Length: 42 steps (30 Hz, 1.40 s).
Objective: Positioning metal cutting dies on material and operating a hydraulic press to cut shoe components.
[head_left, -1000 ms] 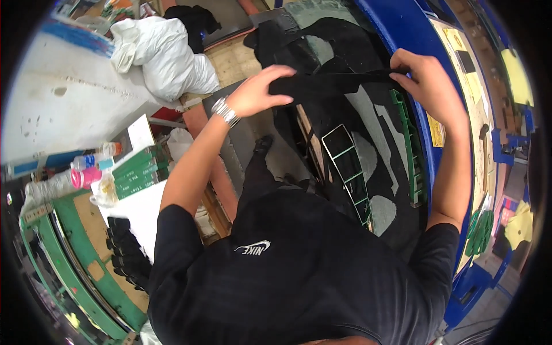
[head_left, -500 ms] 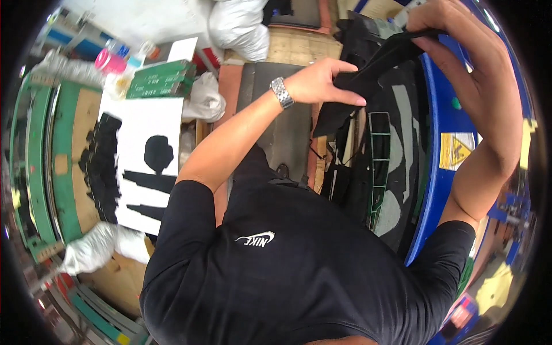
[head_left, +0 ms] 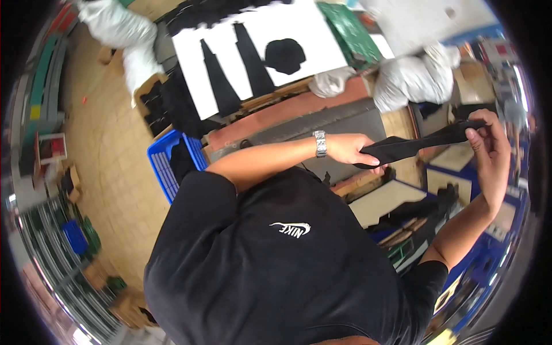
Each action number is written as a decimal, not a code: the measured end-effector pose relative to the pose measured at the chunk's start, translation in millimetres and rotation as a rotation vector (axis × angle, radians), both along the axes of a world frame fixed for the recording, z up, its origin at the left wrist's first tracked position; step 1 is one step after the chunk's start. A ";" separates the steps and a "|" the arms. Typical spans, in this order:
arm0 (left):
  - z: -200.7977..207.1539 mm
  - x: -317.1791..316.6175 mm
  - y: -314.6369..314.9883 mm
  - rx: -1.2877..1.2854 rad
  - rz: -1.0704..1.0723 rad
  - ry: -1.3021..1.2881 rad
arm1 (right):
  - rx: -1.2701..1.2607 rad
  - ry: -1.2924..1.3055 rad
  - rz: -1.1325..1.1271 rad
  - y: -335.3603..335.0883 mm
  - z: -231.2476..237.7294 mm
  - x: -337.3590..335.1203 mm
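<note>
A long black fabric piece (head_left: 411, 148) is stretched between my two hands at the right. My left hand (head_left: 352, 149), with a metal watch (head_left: 319, 144) on its wrist, pinches the near end of the strip. The far end is gripped between the thumb and fingers of my right hand (head_left: 489, 144), which is raised a little higher. Beyond my left arm, on a white tabletop (head_left: 190, 63), lie two tapered black pieces (head_left: 253, 63) and a rounded black piece (head_left: 284, 56). A heap of black pieces (head_left: 207, 12) lies along the table's far side.
A blue basket (head_left: 167, 172) with black material stands left of my body. White sacks (head_left: 411, 80) sit at the upper right, more (head_left: 123, 29) at the upper left. A dark padded bench (head_left: 345, 123) runs ahead of me. Blue-framed equipment (head_left: 391, 201) with black scraps is at my right.
My body has turned left, away from the blue equipment, so the white table now lies ahead. Both hands still hold the black fabric piece, which is now lower and stretched straighter.
</note>
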<state>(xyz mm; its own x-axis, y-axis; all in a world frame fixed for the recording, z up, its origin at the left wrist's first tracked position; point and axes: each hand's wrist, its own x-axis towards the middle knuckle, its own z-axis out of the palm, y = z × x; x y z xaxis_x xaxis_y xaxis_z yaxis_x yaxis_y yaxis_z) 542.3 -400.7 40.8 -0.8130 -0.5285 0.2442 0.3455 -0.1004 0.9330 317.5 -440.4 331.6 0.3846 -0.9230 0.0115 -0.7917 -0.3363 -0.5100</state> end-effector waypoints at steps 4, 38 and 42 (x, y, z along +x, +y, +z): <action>-38.9 95.8 25.9 0.001 0.461 -0.364 | 0.128 -0.208 0.056 -56.9 -48.2 73.9; -269.3 242.4 138.7 1.311 1.463 -0.892 | -0.039 0.075 0.724 -268.9 -596.7 589.2; -243.3 242.3 166.3 1.200 1.402 -0.755 | 0.250 0.052 0.920 -174.9 -587.4 435.7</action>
